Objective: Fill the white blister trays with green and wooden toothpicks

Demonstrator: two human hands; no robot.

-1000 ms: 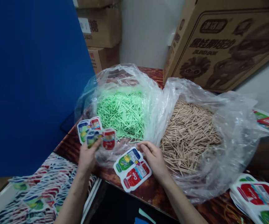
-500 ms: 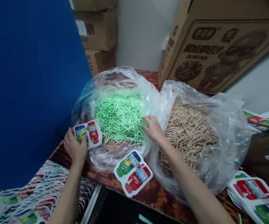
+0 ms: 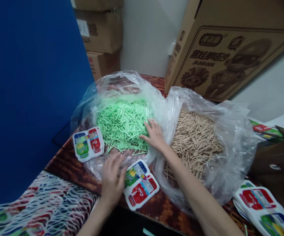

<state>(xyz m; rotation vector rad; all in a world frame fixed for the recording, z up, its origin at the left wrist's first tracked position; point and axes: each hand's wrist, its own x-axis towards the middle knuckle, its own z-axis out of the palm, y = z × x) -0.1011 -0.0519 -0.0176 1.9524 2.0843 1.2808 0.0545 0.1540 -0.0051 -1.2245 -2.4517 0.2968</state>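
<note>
Over the right edge of the short green sticks point(image 3: 122, 123), my right hand point(image 3: 155, 136) has its fingers spread, with nothing visible in them. The sticks lie in a clear plastic bag point(image 3: 125, 78). Slightly blurred, my left hand point(image 3: 113, 180) is open, fingers stretched, beside the left edge of a white blister pack point(image 3: 142, 188) with green Sprite and red Cola pictures; I cannot tell if they touch. Another such blister pack point(image 3: 89, 143) lies at the left, against the bag's front edge, with no hand on it.
A second plastic bag point(image 3: 237, 131) holds brown sticks point(image 3: 196, 141). More printed packs point(image 3: 261, 203) are piled at the lower right. Stacked packs point(image 3: 58, 203) fill the lower left. A blue panel point(image 3: 33, 98) stands left; a large carton point(image 3: 220, 62) stands behind.
My left hand has let go of the left pack and moved right, to the front pack. My right hand has shifted slightly, its fingers spreading. The view has shifted a little.
</note>
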